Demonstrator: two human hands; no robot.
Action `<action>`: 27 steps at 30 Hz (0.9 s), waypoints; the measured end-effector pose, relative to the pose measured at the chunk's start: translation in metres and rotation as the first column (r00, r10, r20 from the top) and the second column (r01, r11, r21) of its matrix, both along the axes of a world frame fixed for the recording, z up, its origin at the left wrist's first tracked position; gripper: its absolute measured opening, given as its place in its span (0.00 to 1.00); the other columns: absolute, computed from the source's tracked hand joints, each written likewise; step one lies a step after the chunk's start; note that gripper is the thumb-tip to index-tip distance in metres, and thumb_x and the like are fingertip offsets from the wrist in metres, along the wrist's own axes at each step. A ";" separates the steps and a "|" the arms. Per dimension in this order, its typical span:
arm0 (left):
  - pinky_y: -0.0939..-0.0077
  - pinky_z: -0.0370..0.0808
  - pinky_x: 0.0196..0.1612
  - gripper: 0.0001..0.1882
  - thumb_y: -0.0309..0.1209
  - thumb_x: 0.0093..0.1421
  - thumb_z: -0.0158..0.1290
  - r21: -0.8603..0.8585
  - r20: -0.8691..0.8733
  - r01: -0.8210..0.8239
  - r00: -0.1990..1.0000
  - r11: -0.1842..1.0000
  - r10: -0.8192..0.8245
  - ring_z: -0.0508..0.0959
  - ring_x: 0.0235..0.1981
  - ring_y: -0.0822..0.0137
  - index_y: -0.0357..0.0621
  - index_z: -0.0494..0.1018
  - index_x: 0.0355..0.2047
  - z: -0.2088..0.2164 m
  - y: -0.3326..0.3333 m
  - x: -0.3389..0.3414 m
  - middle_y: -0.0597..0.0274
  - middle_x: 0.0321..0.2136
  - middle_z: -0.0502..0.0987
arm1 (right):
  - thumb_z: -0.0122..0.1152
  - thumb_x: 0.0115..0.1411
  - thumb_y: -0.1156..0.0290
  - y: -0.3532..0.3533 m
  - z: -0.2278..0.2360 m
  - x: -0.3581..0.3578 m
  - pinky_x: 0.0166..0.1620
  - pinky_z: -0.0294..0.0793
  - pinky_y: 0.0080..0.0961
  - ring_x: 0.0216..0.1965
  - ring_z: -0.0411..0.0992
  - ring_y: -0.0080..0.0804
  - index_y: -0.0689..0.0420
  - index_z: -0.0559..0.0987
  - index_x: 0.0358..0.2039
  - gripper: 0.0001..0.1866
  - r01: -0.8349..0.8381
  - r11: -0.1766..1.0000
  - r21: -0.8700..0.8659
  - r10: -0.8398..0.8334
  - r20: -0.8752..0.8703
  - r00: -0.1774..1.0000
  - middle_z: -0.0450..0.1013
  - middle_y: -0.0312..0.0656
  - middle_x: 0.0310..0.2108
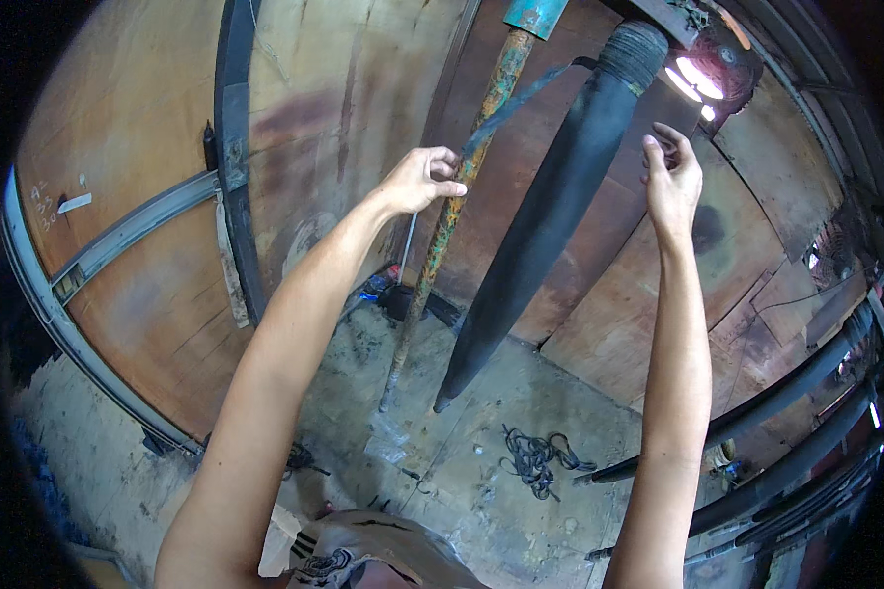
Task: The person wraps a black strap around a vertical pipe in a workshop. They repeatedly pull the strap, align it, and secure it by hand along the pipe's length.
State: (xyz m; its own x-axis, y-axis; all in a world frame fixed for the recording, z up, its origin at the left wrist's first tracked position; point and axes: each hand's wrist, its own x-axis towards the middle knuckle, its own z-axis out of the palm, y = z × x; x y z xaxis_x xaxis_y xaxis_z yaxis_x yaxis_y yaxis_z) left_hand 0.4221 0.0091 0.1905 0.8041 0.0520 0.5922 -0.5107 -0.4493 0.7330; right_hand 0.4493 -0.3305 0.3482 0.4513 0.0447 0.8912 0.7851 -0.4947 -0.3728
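A long black tube hangs at a slant in front of me, narrowing to a point near the floor. Dark strip windings wrap its upper end. From them a loose dark strip stretches down to my left hand, whose fingers are pinched at its end, beside the rusty pole with flaking green paint. To the right of the tube my right hand is raised, fingers loosely curled and apart, with nothing visible in it. A teal sleeve covers the pole's top.
A bright lamp shines at the upper right. A tangle of black strips lies on the concrete floor. Several long black tubes are racked at the right. Stained board walls and a metal-framed panel stand around.
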 end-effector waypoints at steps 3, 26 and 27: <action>0.67 0.70 0.57 0.32 0.35 0.54 0.70 -0.017 -0.076 0.015 0.997 1.000 -0.017 0.75 0.51 0.69 0.34 0.72 0.55 0.005 0.013 0.004 0.58 0.45 0.79 | 0.60 0.67 0.62 -0.016 -0.008 0.013 0.42 0.80 0.27 0.44 0.75 0.27 0.56 0.76 0.59 0.22 -0.104 0.995 0.009 0.104 -0.192 0.976 0.76 0.41 0.43; 0.58 0.64 0.66 0.35 0.35 0.64 0.58 -0.026 -0.150 -0.197 0.970 0.980 0.191 0.66 0.64 0.44 0.32 0.58 0.66 -0.201 -0.105 -0.111 0.36 0.61 0.65 | 0.54 0.71 0.65 -0.014 0.022 0.011 0.38 0.79 0.25 0.38 0.74 0.25 0.50 0.65 0.69 0.27 -0.342 0.937 -0.070 0.321 -0.206 0.924 0.70 0.48 0.59; 0.58 0.65 0.66 0.35 0.35 0.64 0.59 -0.043 -0.224 -0.212 0.954 0.976 0.198 0.66 0.64 0.44 0.32 0.58 0.66 -0.208 -0.104 -0.115 0.36 0.61 0.65 | 0.53 0.71 0.66 -0.012 0.025 0.013 0.39 0.78 0.25 0.38 0.73 0.25 0.49 0.64 0.69 0.27 -0.383 0.923 -0.039 0.367 -0.214 0.905 0.69 0.48 0.60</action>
